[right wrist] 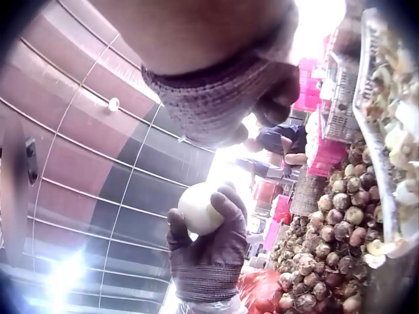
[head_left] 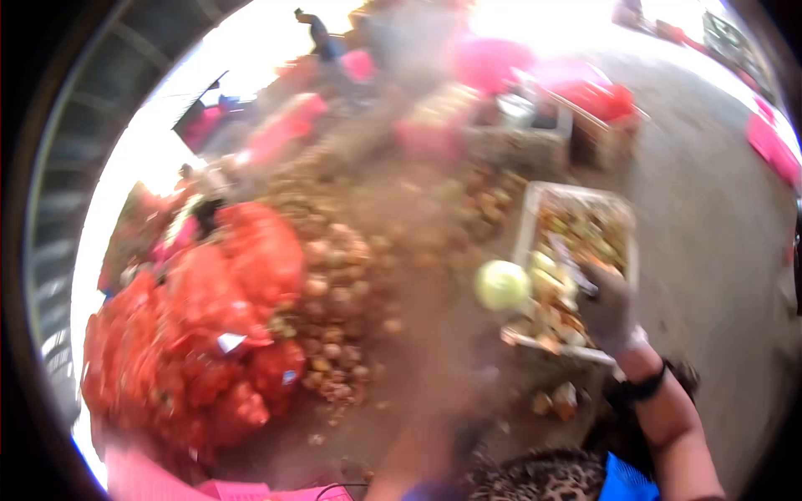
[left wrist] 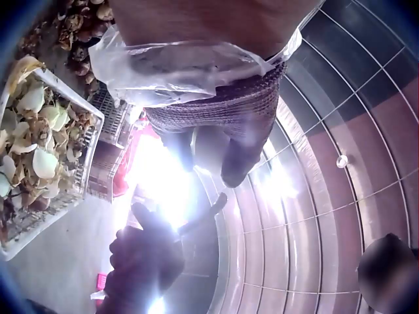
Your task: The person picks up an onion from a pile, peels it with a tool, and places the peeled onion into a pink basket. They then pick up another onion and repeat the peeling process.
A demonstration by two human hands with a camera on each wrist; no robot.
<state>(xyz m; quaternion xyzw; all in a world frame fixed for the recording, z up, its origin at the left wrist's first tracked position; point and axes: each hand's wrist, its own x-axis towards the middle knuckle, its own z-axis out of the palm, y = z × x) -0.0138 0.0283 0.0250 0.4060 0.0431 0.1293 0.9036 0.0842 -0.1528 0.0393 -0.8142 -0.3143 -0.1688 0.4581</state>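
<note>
A peeled white onion [head_left: 502, 285] sits in the fingers of my gloved left hand [right wrist: 208, 252], which grips it from below in the right wrist view; in the head view that hand is badly blurred. My gloved right hand [head_left: 608, 309] is over the right side of a white plastic crate [head_left: 632, 250], holding a small, thin knife [head_left: 568, 260]. In the left wrist view the knife [left wrist: 206, 216] shows as a dark silhouette. Onion skins and pale onion pieces [left wrist: 44, 163] fill the crate. The onion overlaps the crate's left edge in the head view.
Unpeeled onions [head_left: 334, 292] lie heaped on the floor to the left. Full red mesh sacks [head_left: 192, 334] stand beyond them at far left. More crates [head_left: 518, 142] and pink containers are at the back. Concrete floor [head_left: 702, 209] runs along the right.
</note>
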